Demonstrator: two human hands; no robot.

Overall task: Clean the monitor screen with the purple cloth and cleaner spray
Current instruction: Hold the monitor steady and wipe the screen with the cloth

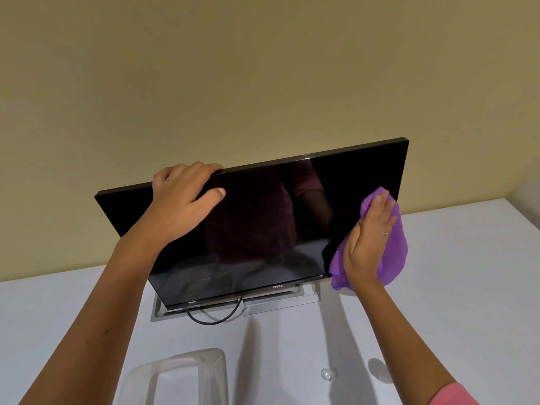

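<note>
A black flat monitor [263,223] stands on a white table, its dark screen facing me and tilted back. My left hand [184,197] grips its top edge left of centre, fingers over the rim and thumb on the glass. My right hand [368,244] lies flat on a purple cloth [394,252], pressing it against the lower right part of the screen; the cloth hangs past the monitor's right edge. No spray bottle shows in this view.
The white table [453,287] meets a beige wall behind. The monitor's grey stand base [263,306] and a looping black cable [216,320] sit under the screen. A clear plastic container [181,375] and a small clear cap [328,375] lie near me.
</note>
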